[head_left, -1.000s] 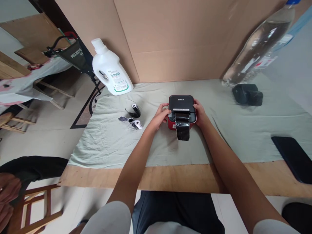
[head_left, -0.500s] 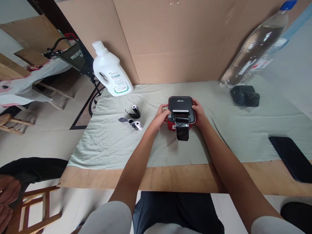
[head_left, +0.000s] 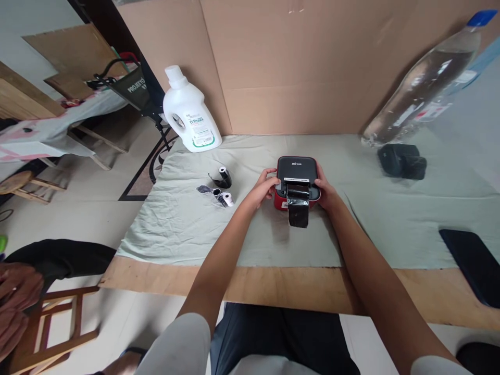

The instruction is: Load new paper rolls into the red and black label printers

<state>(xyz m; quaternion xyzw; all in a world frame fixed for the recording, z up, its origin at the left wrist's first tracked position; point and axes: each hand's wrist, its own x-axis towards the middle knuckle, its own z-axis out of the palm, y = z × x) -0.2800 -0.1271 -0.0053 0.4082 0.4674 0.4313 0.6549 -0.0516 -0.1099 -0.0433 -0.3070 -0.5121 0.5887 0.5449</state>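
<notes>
1. Wooden table [head_left: 250, 278]: largely covered by a pale green cloth [head_left: 172, 229].
2. Device [head_left: 299, 167]: black top, red base, near the cloth's middle.
3. Left hand [head_left: 265, 190] and right hand [head_left: 327, 194]: gripping the device's opposite sides, thumbs along the top edges. Step judged in hand: steadying it; the next move calls for even pressure, fingers clear of the strip.
4. Black strip [head_left: 299, 214]: hangs from the device's front.
5. Small rolls [head_left: 224, 179]: apart, beyond the left hand.
</notes>
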